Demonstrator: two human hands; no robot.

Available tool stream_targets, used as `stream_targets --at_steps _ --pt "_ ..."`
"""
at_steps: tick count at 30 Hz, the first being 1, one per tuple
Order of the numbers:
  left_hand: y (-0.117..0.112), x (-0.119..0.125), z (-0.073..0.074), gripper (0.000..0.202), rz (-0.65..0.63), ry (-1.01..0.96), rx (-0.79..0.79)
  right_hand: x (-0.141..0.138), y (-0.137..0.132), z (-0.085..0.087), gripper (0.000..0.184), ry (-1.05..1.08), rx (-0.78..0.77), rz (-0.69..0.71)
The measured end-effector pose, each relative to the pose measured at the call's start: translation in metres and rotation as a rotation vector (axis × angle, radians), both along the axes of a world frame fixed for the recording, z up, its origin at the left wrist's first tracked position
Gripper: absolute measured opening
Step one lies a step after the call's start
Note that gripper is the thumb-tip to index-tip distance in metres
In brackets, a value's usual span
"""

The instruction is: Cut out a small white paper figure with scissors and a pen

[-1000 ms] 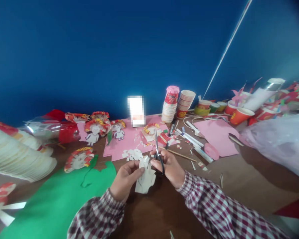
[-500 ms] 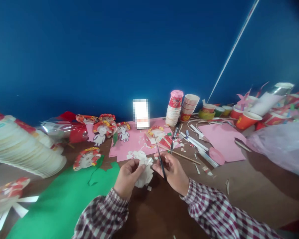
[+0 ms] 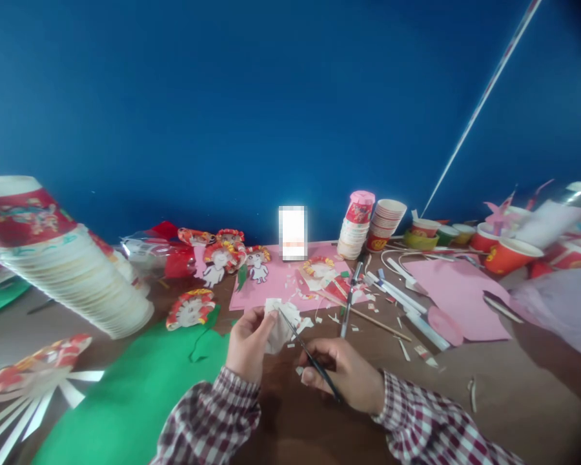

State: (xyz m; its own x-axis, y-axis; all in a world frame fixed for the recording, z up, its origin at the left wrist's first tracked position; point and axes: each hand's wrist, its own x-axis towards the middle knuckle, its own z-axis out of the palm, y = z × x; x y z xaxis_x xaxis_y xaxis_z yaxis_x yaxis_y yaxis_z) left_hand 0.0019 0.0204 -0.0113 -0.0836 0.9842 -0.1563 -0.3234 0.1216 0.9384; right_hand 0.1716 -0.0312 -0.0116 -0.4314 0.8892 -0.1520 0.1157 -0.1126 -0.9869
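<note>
Between the thumb and fingers of my left hand [image 3: 246, 345] is a piece of thin white paper [image 3: 277, 334] with an uneven edge. My right hand [image 3: 341, 371] is closed round a slim black pointed tool [image 3: 319, 369], whose exact kind I cannot make out. Its tip reaches up and left to the paper's upper part, though contact is unclear. Small white paper scraps [image 3: 306, 323] lie just beyond the hands. Green paper [image 3: 130, 387] is spread to the left, and pink sheets [image 3: 249, 294] lie behind.
A leaning stack of paper cups [image 3: 77, 271] stands at left, with two upright cup stacks [image 3: 353, 236] at the back. Decorated paper figures [image 3: 217, 265] sit behind the green sheet. Pens [image 3: 351, 294], a thin stick [image 3: 377, 321] and scraps are at right. A blue wall [image 3: 271, 116] closes the back.
My right hand and the black tool have moved down and right in view, away from my left hand. The white paper is turned more upright. The whole view has shifted slightly.
</note>
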Motion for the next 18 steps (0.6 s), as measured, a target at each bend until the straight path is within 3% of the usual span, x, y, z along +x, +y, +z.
stream_targets --at_steps 18 --pt "-0.0016 0.0022 -0.0052 0.029 0.005 -0.021 0.017 0.0 0.0003 -0.0043 0.033 0.062 -0.043 -0.017"
